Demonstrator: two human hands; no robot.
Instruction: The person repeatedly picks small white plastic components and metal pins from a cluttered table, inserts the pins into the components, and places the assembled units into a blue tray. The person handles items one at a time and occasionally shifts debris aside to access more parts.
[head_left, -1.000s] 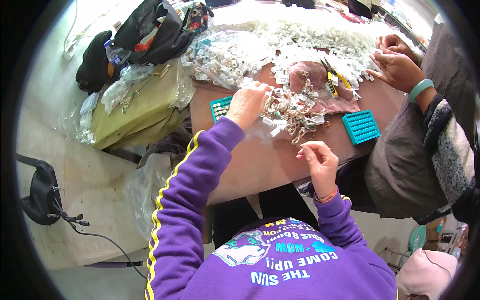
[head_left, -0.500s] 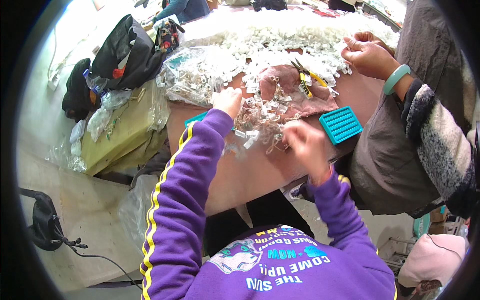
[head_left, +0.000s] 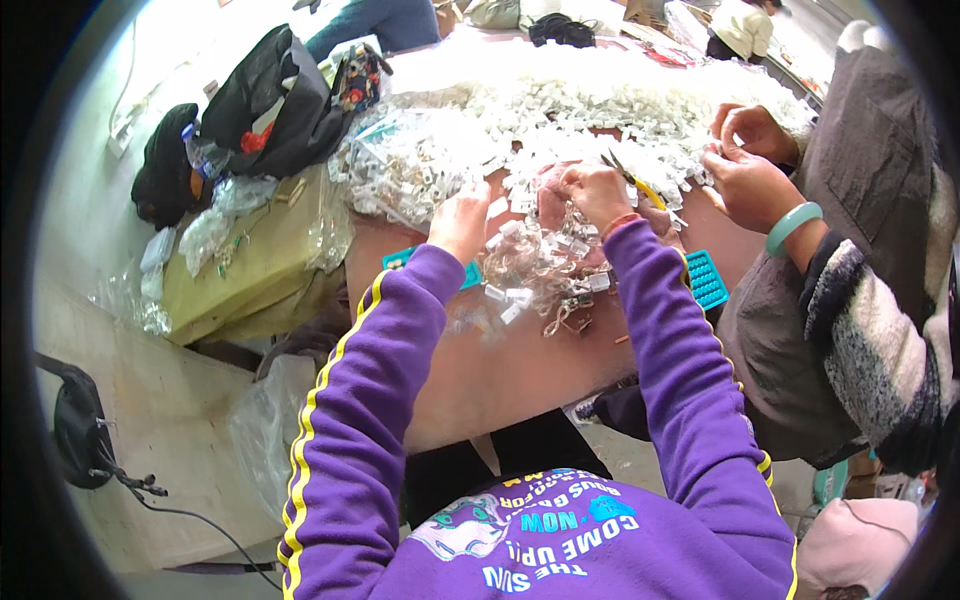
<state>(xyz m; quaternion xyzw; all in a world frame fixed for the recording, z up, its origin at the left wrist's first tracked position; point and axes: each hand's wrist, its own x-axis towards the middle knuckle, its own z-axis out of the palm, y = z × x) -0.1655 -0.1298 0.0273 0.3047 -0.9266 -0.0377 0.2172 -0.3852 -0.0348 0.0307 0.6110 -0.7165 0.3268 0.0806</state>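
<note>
Seen from above, both hands reach into a heap of small white plastic parts (head_left: 560, 150) at twelve o'clock on the brown tabletop (head_left: 520, 370). The left hand (head_left: 460, 222) rests knuckles-up on clear bagged parts (head_left: 400, 170); the right hand (head_left: 597, 192) seems to pinch a piece, though blurred. Picking is under way; next comes a clean lift.

A single head-worn fisheye camera is looking steeply down from above the person's own chest, so the purple sleeves are running up from the lower edge toward the left hand (head_left: 461, 222) and right hand (head_left: 597, 192) near the picture's middle. It is facing forward over the table (head_left: 500, 370), sitting close enough that both hands are filling the centre. Beyond the grip of either hand, the view is reaching the far heap of small white parts (head_left: 600, 100); to the right of the right hand, a co-worker's hands (head_left: 745, 165) are entering. Straight edges are bending toward the dark round rim, and no second view is sharing the scene
</note>
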